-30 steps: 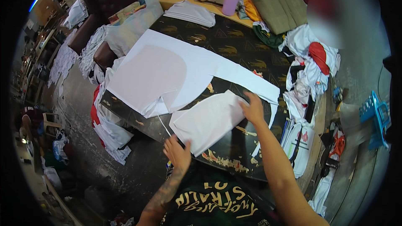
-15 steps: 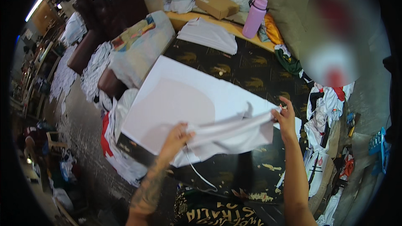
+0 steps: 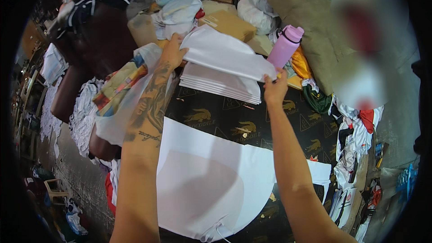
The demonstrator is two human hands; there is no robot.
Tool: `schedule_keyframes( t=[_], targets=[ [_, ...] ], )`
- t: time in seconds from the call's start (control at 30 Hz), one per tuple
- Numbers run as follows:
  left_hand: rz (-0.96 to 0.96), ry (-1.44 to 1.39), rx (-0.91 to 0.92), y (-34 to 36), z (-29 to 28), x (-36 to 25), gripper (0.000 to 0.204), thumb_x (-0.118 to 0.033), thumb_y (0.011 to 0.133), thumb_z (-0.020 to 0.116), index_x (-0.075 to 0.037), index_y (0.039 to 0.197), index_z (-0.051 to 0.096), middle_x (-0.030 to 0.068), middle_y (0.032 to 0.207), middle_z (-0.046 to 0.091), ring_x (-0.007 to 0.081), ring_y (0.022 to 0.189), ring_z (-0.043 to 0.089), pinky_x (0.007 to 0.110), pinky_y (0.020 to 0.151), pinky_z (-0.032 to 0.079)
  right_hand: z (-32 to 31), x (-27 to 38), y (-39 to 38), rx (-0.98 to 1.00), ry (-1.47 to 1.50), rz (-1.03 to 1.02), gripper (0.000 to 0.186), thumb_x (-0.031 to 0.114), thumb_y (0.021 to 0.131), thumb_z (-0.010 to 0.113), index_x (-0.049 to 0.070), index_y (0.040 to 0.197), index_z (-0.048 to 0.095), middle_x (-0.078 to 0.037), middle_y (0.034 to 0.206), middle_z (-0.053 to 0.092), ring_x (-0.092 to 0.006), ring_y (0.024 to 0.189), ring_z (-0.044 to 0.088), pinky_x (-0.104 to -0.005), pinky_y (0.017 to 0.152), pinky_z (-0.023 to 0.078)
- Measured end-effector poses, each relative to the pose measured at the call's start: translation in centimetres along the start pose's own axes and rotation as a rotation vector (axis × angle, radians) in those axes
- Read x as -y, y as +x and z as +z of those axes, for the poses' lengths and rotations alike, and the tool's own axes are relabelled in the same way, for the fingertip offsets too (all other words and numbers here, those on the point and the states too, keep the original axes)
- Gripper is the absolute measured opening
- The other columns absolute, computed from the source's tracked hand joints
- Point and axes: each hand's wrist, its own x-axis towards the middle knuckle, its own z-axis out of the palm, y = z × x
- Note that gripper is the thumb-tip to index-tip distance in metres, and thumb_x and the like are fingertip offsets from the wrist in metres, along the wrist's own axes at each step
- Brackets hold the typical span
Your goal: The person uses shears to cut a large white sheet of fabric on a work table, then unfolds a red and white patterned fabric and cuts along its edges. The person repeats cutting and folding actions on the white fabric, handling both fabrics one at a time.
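My left hand (image 3: 173, 49) and my right hand (image 3: 276, 83) grip the two ends of a folded white fabric piece (image 3: 225, 50), held over a neat stack of folded white pieces (image 3: 218, 85) at the far side of the dark board (image 3: 202, 103). A pink bottle (image 3: 285, 45) stands just beside the piece's right end, near my right hand. Between my forearms a large white sheet (image 3: 202, 184) lies flat, with a paler inner shape and a thin cord at its lower edge.
A cardboard box (image 3: 227, 21) and cloth bundles sit behind the stack. A dark padded chair (image 3: 105, 40), draped bags (image 3: 117, 90) and fabric are on the left. A large olive cushion (image 3: 310, 22), loose garments (image 3: 348, 148) and blue plastic items (image 3: 405, 180) are on the right.
Both hands have moved forward from the near part of the board, carrying the folded piece over the far stack. My view has tilted toward that far side.
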Motion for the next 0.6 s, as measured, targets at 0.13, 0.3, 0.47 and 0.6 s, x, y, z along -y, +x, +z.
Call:
schedule_keyframes(
  t=[0.13, 0.3, 0.47, 0.6],
  targets=[
    [-0.081, 0.233, -0.071, -8.5, 5.7, 4.1, 0.060, -0.022, 0.100, 0.076, -0.007, 0.152, 0.051, 0.0248, 0.150, 0.060, 0.0472, 0.141, 0.054, 0.057, 0.116, 0.043, 0.5, -6.4, -4.3, 0.015, -0.218, 0.186, 0.055, 0.020, 0.097, 0.081, 0.007, 0.146, 0.059, -0.019, 0.122, 0.074, -0.0397, 0.110, 0.071, -0.0473, 0.099, 0.054],
    [-0.007, 0.078, -0.047, -33.4, 2.3, -2.5, 0.062, -0.018, 0.099, 0.073, 0.001, 0.154, 0.052, 0.0263, 0.154, 0.053, 0.0476, 0.148, 0.046, 0.056, 0.123, 0.036, -12.4, -9.4, -16.7, 0.055, -0.502, -0.130, 0.051, 0.024, 0.104, 0.072, 0.004, 0.149, 0.057, -0.021, 0.153, 0.059, -0.0441, 0.144, 0.050, -0.0525, 0.121, 0.039],
    [-0.053, 0.098, 0.314, -53.1, -4.1, -11.8, 0.063, -0.021, 0.095, 0.074, -0.003, 0.153, 0.057, 0.0229, 0.159, 0.051, 0.0467, 0.152, 0.041, 0.062, 0.127, 0.029, -25.9, -6.1, -35.8, 0.468, -0.784, -0.175, 0.066, 0.032, 0.103, 0.069, 0.013, 0.163, 0.049, -0.021, 0.175, 0.036, -0.0539, 0.161, 0.026, -0.0728, 0.127, 0.022],
    [0.165, 0.147, 0.456, -57.0, -2.1, -14.9, 0.070, -0.027, 0.096, 0.074, -0.012, 0.161, 0.052, 0.0192, 0.168, 0.043, 0.0447, 0.159, 0.034, 0.065, 0.130, 0.024, -28.9, -2.0, -49.5, 1.059, -0.551, -0.513, 0.067, 0.040, 0.107, 0.065, 0.027, 0.169, 0.044, -0.015, 0.180, 0.028, -0.0490, 0.166, 0.020, -0.0781, 0.126, 0.019]
  ],
)
